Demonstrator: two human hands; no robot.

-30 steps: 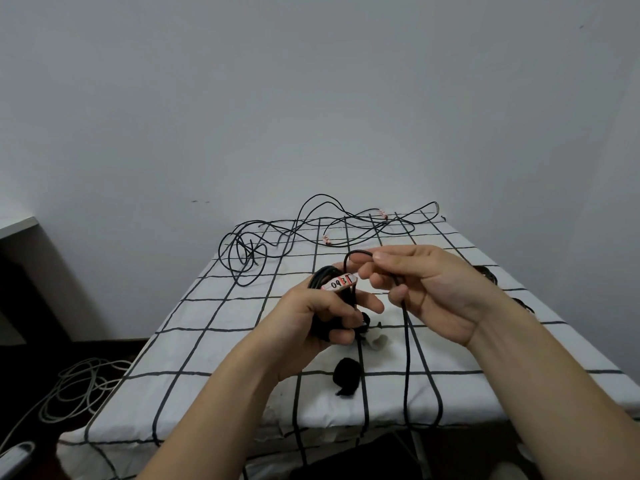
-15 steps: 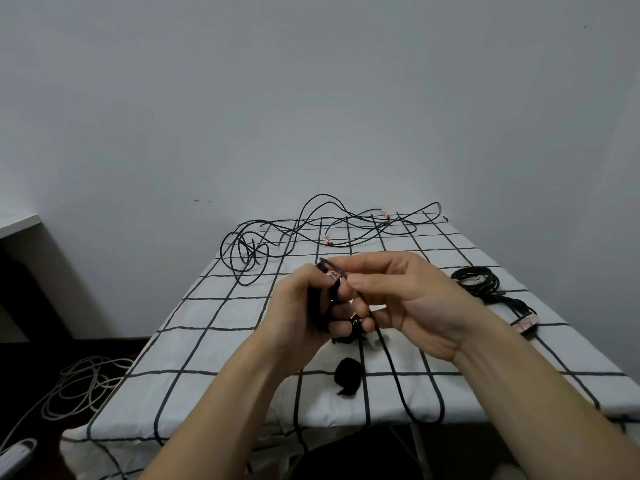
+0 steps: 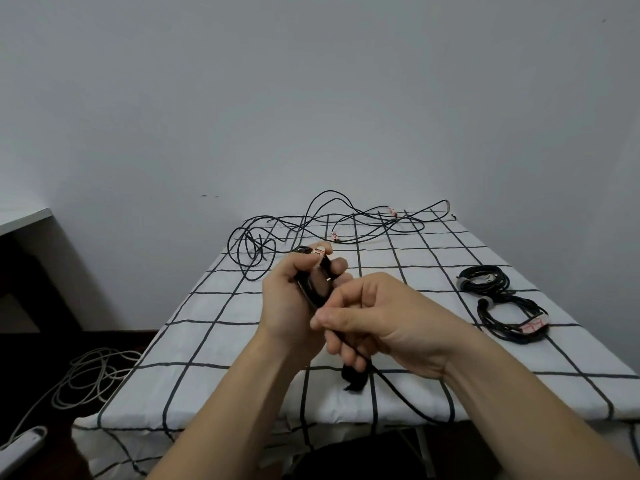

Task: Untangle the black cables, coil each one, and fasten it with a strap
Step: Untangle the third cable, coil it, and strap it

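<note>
left hand [image 3: 291, 306] curled round black coil [image 3: 317, 289], right hand [image 3: 398, 327] pinching its loose tail [image 3: 394, 389] (thumb against forefinger), checked tablecloth [image 3: 214, 341], grey wall [image 3: 311, 98]

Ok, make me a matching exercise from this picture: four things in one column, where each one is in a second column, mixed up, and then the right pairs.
Things
1. cable being coiled
2. tangled cables
3. two finished coils
4. black strap

Places
A. on the right side of the table
B. near the table's front edge, below the right hand
C. gripped in the left hand
D. at the far end of the table

Pairs: 1-C, 2-D, 3-A, 4-B
</note>
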